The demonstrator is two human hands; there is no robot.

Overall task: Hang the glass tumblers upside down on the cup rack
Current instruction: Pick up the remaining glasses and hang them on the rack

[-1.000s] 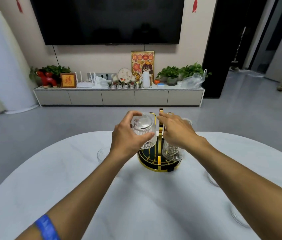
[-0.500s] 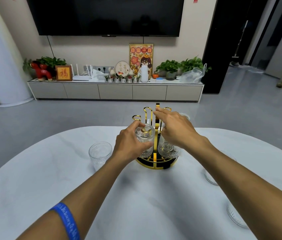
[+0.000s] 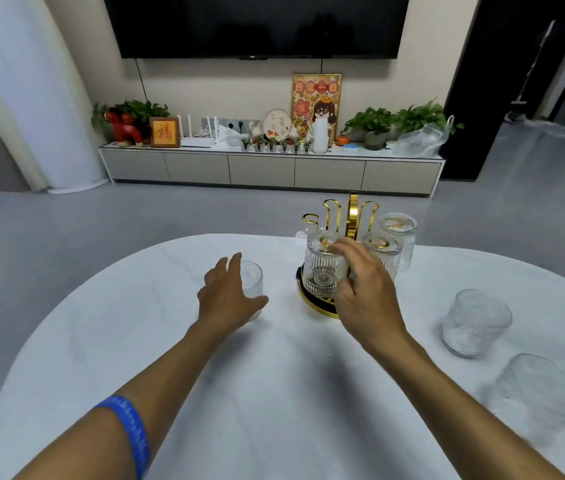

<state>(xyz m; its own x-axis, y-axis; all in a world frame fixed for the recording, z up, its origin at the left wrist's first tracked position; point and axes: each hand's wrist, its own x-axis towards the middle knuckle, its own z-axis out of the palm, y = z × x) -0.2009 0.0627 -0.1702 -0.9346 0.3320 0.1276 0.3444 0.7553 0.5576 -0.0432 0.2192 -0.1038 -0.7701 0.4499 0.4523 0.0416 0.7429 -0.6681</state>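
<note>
Tumbler pick comes next, by my read: left hand [image 3: 231, 299] is spread open, fingers curled round the near side of an upright tumbler [image 3: 250, 276], thumb not closed on it. That glass stands just ahead of the left hand, axis vertical, mouth up, so it needs a flip before hanging. 2 more upright glasses [image 3: 475, 322] sit well apart on the right of the bench [image 3: 274, 393], nearer the right arm. Right hand [image 3: 366, 289] rests loosely open against the rack side, touching a hung tumbler [image 3: 324, 268]; grip unclear. Cup rack [image 3: 354, 216] carries 3 inverted glasses; free gold hooks on its left face the pending glass, path clear
</note>
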